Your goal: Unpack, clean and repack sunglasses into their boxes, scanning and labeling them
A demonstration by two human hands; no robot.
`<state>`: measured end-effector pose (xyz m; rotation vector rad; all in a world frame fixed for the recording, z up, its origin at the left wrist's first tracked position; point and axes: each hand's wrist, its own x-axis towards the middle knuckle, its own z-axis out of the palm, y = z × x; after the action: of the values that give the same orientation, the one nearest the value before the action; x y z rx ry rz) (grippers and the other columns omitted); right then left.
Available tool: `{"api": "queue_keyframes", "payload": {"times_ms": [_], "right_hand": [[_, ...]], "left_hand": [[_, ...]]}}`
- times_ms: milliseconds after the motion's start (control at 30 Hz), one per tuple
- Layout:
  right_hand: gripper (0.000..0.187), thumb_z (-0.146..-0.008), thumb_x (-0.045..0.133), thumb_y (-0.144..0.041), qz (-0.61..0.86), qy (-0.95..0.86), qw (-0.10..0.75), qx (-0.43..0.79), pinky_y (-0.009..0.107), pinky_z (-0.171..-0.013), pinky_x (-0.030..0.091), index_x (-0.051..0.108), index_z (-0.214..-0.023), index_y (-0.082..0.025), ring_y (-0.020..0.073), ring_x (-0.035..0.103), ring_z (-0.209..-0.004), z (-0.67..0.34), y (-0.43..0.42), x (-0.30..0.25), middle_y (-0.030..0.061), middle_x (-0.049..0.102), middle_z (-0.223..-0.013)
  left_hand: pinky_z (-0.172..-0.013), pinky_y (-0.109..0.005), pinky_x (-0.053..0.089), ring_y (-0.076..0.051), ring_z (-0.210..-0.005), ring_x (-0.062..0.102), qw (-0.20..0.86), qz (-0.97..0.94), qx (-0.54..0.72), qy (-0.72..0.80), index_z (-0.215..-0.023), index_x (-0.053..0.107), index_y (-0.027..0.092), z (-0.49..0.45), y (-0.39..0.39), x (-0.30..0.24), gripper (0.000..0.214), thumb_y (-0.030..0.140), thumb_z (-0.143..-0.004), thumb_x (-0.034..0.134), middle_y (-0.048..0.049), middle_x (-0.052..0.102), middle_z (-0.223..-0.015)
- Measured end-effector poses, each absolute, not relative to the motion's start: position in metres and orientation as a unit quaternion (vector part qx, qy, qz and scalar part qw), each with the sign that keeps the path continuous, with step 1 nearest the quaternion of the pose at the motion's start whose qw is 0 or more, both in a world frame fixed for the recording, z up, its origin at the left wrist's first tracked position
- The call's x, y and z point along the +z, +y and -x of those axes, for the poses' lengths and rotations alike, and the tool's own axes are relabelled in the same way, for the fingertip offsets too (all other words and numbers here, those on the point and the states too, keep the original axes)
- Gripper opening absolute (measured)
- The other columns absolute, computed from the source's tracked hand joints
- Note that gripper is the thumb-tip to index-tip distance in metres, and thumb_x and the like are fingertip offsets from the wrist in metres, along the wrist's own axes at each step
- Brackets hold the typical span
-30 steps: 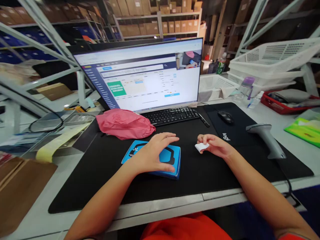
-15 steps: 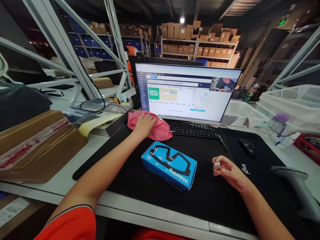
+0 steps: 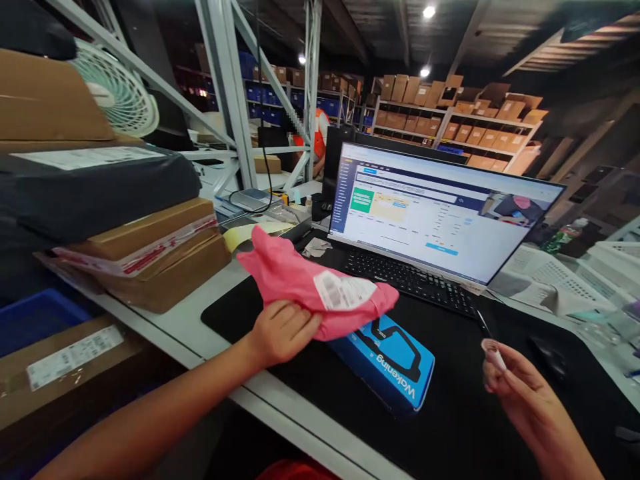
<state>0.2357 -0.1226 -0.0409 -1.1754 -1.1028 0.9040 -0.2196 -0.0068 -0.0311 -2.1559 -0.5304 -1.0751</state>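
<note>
My left hand (image 3: 287, 331) is closed on the near edge of a pink mailing bag (image 3: 285, 273), which has a white printed label (image 3: 345, 291) on its upper face. The bag is held over the black desk mat and hides the far left end of a blue box (image 3: 395, 363) marked "Wakening". To the right of that box, my right hand (image 3: 520, 387) pinches a small curled piece of white paper (image 3: 494, 353) between thumb and fingers.
A monitor (image 3: 425, 213) stands behind a black keyboard (image 3: 415, 283). Parcels and cardboard boxes (image 3: 165, 267) are stacked at the left, near a fan (image 3: 115, 90). A mouse (image 3: 550, 357) lies at the right, with white baskets (image 3: 620, 260) beyond. A person in an orange vest (image 3: 320, 133) is in the background.
My left hand has lifted the pink bag from beside the keyboard and brought it nearer, partly over the blue box. The view has turned left. My right hand still holds the small paper.
</note>
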Motion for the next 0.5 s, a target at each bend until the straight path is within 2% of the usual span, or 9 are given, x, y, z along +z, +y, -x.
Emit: {"api": "queue_keyframes", "payload": {"times_ms": [67, 267, 367, 500], "right_hand": [[0.034, -0.082, 0.074, -0.045, 0.5, -0.535, 0.565, 0.379, 0.034, -0.055, 0.053, 0.076, -0.114, -0.033, 0.0178, 0.056, -0.062, -0.217, -0.12, -0.017, 0.0115, 0.071, -0.105], [0.031, -0.094, 0.06, -0.051, 0.381, -0.741, 0.43, 0.346, 0.033, -0.059, 0.049, 0.076, -0.114, -0.032, 0.0188, 0.058, -0.064, -0.118, -0.104, 0.068, 0.0075, 0.067, -0.082], [0.032, -0.097, 0.059, -0.049, 0.349, -0.795, 0.394, 0.302, 0.03, -0.06, 0.048, 0.078, -0.11, -0.028, 0.0175, 0.059, -0.066, -0.072, -0.092, 0.085, 0.0061, 0.065, -0.078], [0.022, -0.092, 0.068, -0.037, 0.359, -0.826, 0.354, 0.254, 0.028, -0.061, 0.048, 0.077, -0.107, -0.024, 0.0157, 0.059, -0.067, -0.035, -0.083, 0.084, 0.0042, 0.066, -0.077]], "left_hand": [[-0.069, -0.032, 0.046, -0.015, -0.067, 0.06, 0.319, 0.824, -0.434, -0.176, -0.104, 0.065, 0.025, 0.219, -0.028, -0.041, 0.023, 0.009, -0.089, 0.058, 0.0001, 0.069, -0.076], [-0.06, -0.032, 0.037, -0.014, -0.061, 0.055, 0.288, 0.84, -0.429, -0.169, -0.094, 0.063, 0.018, 0.207, -0.054, -0.051, 0.011, 0.01, -0.089, 0.057, -0.0008, 0.067, -0.07], [-0.059, -0.032, 0.036, -0.014, -0.06, 0.053, 0.271, 0.841, -0.432, -0.182, -0.094, 0.063, 0.018, 0.202, -0.057, -0.056, 0.014, 0.01, -0.091, 0.052, 0.0001, 0.064, -0.067], [-0.058, -0.033, 0.036, -0.015, -0.063, 0.053, 0.265, 0.84, -0.432, -0.197, -0.089, 0.063, 0.018, 0.2, -0.058, -0.06, 0.013, 0.01, -0.091, 0.053, -0.0003, 0.064, -0.069]]}}
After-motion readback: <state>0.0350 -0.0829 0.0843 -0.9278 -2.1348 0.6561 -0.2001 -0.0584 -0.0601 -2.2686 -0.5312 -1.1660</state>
